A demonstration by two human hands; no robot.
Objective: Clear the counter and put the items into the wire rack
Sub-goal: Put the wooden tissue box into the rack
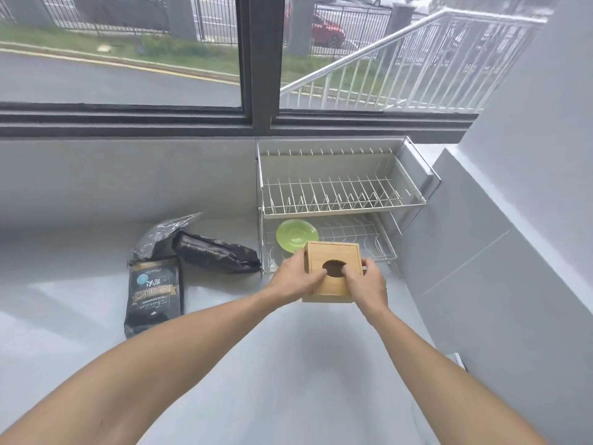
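Both forearms stretched out over grey worktop (288, 364). Left hand (293, 277) and right hand (365, 284) clamped on wooden box (332, 268) from either side, fingers at its oval hole. Box held at near edge of rack (340, 200), in front of lower tier.

Risks, as judged: box catching on lower tier's front wire or upper shelf, or knocking green plate (296, 234) already lying in lower tier at left. Upper tier bare. Inside of box dark, contents not to be told. Two black bags (154, 293) (218, 252) left on worktop, well left of rack.
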